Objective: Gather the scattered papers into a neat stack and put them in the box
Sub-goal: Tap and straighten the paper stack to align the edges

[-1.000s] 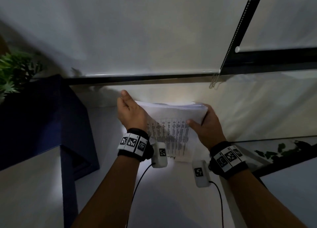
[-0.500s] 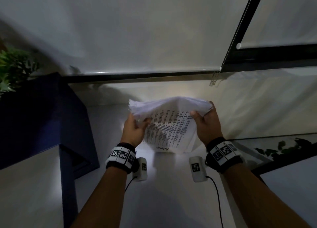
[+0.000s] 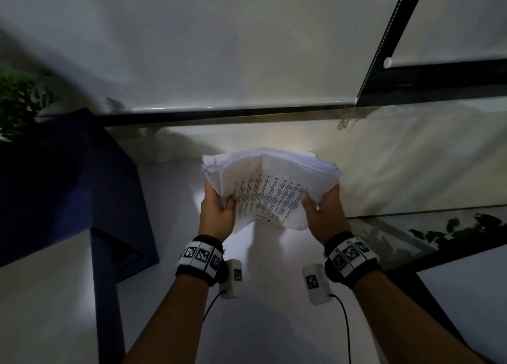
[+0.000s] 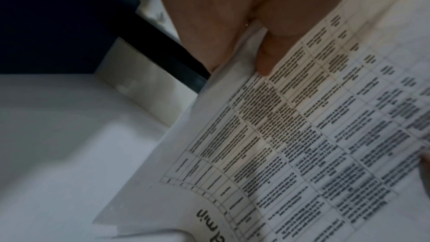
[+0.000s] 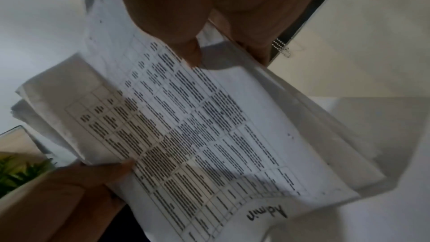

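Note:
A thick stack of white papers [image 3: 270,184] with a printed table on the facing sheet is held up off the white table [image 3: 263,295], bowed upward in the middle. My left hand [image 3: 218,211] grips its left edge, thumb on the printed side. My right hand [image 3: 322,212] grips the right edge the same way. In the left wrist view the thumb presses the stack [image 4: 314,144] near its edge. In the right wrist view the stack [image 5: 197,135] sags between both hands, with "Admin" handwritten at its bottom. A dark blue box [image 3: 63,182] stands at the left.
A green plant [image 3: 19,103] sits behind the blue box at far left. A window blind with a bead chain [image 3: 347,115] hangs behind the table. A glass surface [image 3: 411,234] with leaf reflections lies to the right.
The stack stood upright between flat palms a second ago; both hands have since gripped its side edges and lifted it, and it now bows upward in the middle.

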A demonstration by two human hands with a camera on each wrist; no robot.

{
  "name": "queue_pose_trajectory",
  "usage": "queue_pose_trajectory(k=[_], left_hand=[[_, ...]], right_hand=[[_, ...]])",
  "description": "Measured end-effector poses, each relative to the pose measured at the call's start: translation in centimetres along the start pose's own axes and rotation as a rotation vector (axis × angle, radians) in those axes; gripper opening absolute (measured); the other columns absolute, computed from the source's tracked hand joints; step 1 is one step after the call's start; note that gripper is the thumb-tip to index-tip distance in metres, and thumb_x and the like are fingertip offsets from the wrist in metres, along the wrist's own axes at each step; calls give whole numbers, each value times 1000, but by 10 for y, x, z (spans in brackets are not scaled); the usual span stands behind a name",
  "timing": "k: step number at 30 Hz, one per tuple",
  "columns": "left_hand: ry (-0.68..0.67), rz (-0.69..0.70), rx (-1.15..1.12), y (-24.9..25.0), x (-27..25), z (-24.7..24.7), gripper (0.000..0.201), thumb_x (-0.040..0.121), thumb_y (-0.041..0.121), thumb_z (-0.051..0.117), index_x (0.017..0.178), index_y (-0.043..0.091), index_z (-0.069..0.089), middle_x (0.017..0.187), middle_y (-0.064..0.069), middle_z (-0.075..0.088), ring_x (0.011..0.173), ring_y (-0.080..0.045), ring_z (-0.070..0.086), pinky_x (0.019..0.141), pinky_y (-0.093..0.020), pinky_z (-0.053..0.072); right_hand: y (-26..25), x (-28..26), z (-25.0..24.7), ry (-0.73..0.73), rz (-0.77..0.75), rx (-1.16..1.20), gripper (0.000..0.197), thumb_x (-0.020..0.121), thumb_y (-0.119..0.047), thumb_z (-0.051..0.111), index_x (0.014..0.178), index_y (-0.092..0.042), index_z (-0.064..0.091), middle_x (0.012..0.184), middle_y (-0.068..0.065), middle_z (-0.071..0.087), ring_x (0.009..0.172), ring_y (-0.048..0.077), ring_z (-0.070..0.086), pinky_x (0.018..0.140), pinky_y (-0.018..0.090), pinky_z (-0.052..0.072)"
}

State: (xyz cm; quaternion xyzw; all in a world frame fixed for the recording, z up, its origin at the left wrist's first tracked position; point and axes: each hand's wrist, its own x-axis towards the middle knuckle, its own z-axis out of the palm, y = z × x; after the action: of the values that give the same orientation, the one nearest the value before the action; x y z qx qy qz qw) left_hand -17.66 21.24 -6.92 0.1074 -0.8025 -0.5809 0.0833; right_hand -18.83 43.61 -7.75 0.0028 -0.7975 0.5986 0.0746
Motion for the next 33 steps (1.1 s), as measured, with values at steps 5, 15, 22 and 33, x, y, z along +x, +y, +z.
queue_pose_trajectory(k=[5, 15, 22, 33], left_hand=[[98, 67, -79, 2, -4, 15, 46, 94, 2, 58, 123, 31, 38, 107, 17, 58, 95, 11, 60, 78, -14, 51], [42, 26, -48, -2, -8, 22, 33, 99, 1, 48, 123, 8, 27, 106, 16, 51, 99, -14, 57, 82, -21, 52], [24, 54, -378, 19, -15, 7, 57, 69, -1, 48, 118, 26, 39, 110, 2, 53, 99, -6, 57, 76, -18, 53], [29, 191, -710, 59, -8, -1, 47, 80, 28, 58, 117, 6, 41, 101, -4, 59, 92, -15, 62, 80, -27, 51]], right_hand=[[-2, 6, 5, 58, -8, 21, 36, 97, -14, 50, 131, -20, 38, 101, -23, 54, 86, -13, 59, 71, 3, 45], [10, 1, 0, 25, 90, -66, 47, 92, -13, 57, 136, -13, 39, 103, -9, 56, 83, 2, 55, 65, 1, 39], [7, -7, 2, 64, 34, 31, 54, 86, 4, 57, 126, -21, 32, 104, -15, 52, 91, -2, 56, 65, -1, 45], [-19, 4, -1, 163, -90, 149, 61, 76, -2, 63, 129, -16, 37, 119, 5, 53, 106, 13, 58, 81, 12, 51]])
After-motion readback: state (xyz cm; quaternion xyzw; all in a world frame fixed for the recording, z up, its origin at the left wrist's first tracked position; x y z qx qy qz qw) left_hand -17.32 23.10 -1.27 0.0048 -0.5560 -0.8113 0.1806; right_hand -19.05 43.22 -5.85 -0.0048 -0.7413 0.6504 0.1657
